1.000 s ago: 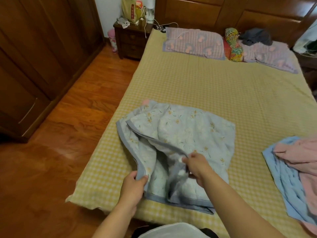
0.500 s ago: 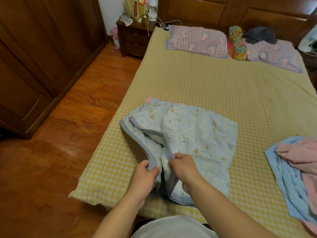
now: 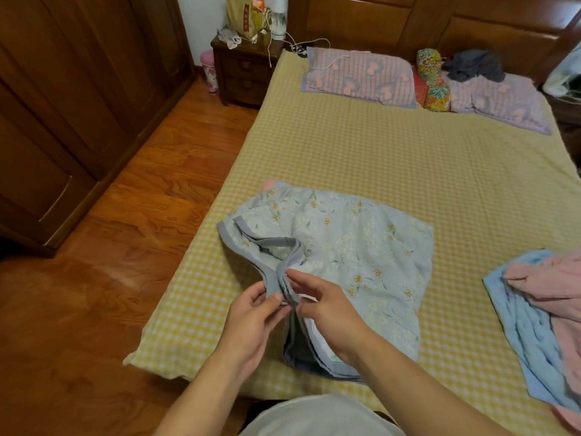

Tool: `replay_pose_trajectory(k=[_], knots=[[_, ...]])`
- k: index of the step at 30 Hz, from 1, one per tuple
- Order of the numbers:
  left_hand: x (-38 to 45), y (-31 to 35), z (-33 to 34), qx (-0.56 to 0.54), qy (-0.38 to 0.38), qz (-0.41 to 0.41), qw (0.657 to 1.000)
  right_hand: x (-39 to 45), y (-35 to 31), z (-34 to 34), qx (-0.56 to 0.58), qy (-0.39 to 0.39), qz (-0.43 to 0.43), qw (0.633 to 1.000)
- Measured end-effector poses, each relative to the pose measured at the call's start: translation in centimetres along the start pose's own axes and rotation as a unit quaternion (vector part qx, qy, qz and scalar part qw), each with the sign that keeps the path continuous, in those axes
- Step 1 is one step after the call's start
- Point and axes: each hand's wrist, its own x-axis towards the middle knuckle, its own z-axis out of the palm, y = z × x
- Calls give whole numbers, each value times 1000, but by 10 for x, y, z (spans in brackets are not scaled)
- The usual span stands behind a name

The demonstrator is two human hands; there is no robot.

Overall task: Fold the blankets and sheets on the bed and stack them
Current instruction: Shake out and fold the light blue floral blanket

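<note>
A light blue floral blanket [image 3: 361,247] with a grey border lies partly folded near the foot of the bed [image 3: 408,158], which wears a yellow checked sheet. My left hand [image 3: 251,319] and my right hand [image 3: 327,306] meet at the blanket's near left edge. Both pinch gathered layers of the grey border together, lifted slightly off the bed. At the right edge lies a crumpled pink blanket [image 3: 553,284] on top of a plain blue sheet [image 3: 522,322].
Two striped pillows [image 3: 361,75] and a colourful bolster [image 3: 434,80] line the headboard, with dark clothing [image 3: 474,66] on the right pillow. A wooden nightstand [image 3: 245,73] stands at the bed's far left corner. Wooden wardrobes [image 3: 63,105] and bare floor lie to the left.
My hands, spread apart along the blanket's grey edge a second ago, have come together, gathering the border layers into one bunch. The view shifted slightly.
</note>
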Motion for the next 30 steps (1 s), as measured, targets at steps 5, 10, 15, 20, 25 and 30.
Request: replay_pose_trajectory(k=[5, 10, 15, 20, 25, 30], knots=[[-3, -1, 9, 6, 9, 7, 1000, -1, 9, 4, -22, 50, -41, 998], [-2, 3, 12, 70, 24, 25, 997, -5, 6, 6, -7, 51, -60, 997], [0, 6, 10, 65, 52, 8, 997, -5, 13, 8, 10, 216, -52, 975], [-3, 8, 17, 47, 51, -3, 998, -7, 23, 9, -114, 300, -131, 938], [-12, 7, 20, 35, 36, -11, 999, -7, 40, 20, -337, 199, -230, 891], [-13, 11, 20, 16, 35, -16, 999, -11, 46, 14, -328, 206, -305, 870]])
